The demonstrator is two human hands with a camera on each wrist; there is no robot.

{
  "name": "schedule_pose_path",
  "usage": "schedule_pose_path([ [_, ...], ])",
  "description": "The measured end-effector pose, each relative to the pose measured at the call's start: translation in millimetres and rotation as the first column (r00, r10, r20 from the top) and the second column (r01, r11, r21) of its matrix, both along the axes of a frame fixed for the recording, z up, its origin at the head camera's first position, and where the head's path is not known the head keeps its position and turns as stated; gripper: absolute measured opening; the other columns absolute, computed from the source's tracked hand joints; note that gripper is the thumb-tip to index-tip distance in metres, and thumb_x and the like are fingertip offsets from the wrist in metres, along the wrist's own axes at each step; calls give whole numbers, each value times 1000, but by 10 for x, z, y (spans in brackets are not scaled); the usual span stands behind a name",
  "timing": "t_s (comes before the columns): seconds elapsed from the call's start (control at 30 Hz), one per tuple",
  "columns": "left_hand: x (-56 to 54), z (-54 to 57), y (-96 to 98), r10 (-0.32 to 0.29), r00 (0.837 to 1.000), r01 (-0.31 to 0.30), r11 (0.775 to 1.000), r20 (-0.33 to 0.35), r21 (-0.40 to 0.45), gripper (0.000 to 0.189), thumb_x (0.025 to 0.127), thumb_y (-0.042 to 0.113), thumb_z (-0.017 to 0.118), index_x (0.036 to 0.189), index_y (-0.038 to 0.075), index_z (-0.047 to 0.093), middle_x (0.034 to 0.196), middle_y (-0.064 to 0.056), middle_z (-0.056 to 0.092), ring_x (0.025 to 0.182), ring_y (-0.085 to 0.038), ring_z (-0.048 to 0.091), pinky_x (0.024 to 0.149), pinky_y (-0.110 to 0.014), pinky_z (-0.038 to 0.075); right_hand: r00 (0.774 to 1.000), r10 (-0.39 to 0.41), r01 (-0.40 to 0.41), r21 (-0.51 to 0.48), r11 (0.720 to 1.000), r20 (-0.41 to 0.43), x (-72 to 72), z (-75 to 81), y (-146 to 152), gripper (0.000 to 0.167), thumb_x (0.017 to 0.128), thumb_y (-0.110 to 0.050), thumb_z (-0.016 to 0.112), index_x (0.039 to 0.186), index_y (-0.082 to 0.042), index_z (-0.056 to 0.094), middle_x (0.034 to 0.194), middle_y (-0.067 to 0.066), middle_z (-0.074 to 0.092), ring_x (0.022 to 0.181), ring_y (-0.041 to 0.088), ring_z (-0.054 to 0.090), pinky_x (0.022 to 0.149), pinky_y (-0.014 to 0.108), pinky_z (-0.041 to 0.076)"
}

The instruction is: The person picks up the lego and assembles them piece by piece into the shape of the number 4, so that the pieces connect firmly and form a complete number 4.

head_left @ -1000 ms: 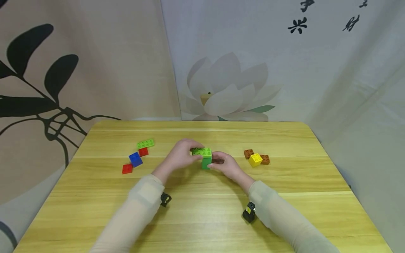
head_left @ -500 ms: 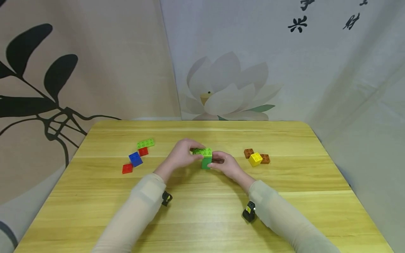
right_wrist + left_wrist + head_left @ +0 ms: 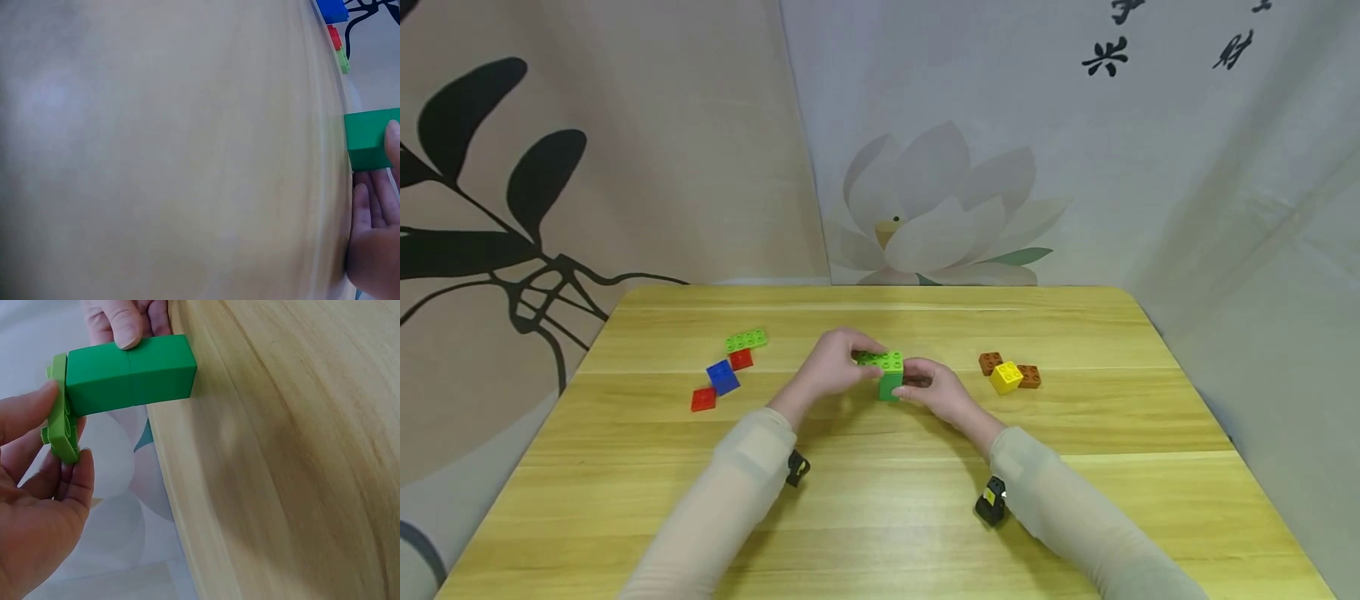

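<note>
Over table (image 3: 887,517), left hand (image 3: 833,362) pinches lime plate (image 3: 889,360), long axis sideways, atop upright green stack (image 3: 890,386) gripped by right hand (image 3: 942,392)

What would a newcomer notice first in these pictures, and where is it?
Probably the light green plate atop the darker green block, central in the head view: the left hand pinches the plate, the right hand holds the block. Next, the yellow brick beside brown bricks to the right, and the black leaves on the backdrop at left.
</note>
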State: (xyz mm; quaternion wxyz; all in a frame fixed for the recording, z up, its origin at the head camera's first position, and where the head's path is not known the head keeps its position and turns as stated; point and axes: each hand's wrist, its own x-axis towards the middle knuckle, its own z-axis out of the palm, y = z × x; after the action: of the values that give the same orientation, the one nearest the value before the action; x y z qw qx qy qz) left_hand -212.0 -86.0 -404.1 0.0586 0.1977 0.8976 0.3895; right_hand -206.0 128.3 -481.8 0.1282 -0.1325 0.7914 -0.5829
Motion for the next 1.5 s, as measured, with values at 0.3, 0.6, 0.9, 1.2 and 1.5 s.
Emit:
schedule_pose_path([
  [0.3,8,33,5,-9,1000,9,1000,-9,-1,29,83,12,81,111,7,75,107,-6,70,99,-22,60,88,-38,52,1000,5,-5,-4,1000,3,-13,-3,-2,44,89,-13,75,129,-2,62,125,12,65,114,27,60,101,42,47],
  [0.6,-15,46,17,-52,997,48,997,-59,-67,30,83,12,81,112,6,75,108,-7,71,105,-26,60,97,-44,47,1000,19,-20,13,1000,18,71,212,-29,42,90,-4,72,129,4,59,125,18,64,114,33,59,100,43,47],
  [0.9,-29,3,-3,-45,998,44,998,-43,-42,31,82,12,81,112,7,75,108,-6,70,101,-23,60,90,-39,50,1000,0,0,-1,1000,10,18,55,-13,43,88,-12,75,128,-2,62,123,12,66,112,27,60,100,42,47],
  [1.2,-6,-30,-12,-52,997,52,999,-64,4,31,82,10,81,111,6,74,105,-5,69,95,-20,60,84,-35,52,1000,-6,6,1,1000,21,2,13,-7,43,88,-13,76,128,-3,63,123,10,66,113,26,60,101,41,46],
  [1.5,26,-54,-124,-55,994,66,991,-92,114,34,87,16,77,118,4,70,112,-8,69,100,-23,61,91,-40,51,999,-16,16,12,1000,29,12,29,-6,42,88,-12,76,128,-4,63,122,9,67,112,24,61,99,41,47],
])
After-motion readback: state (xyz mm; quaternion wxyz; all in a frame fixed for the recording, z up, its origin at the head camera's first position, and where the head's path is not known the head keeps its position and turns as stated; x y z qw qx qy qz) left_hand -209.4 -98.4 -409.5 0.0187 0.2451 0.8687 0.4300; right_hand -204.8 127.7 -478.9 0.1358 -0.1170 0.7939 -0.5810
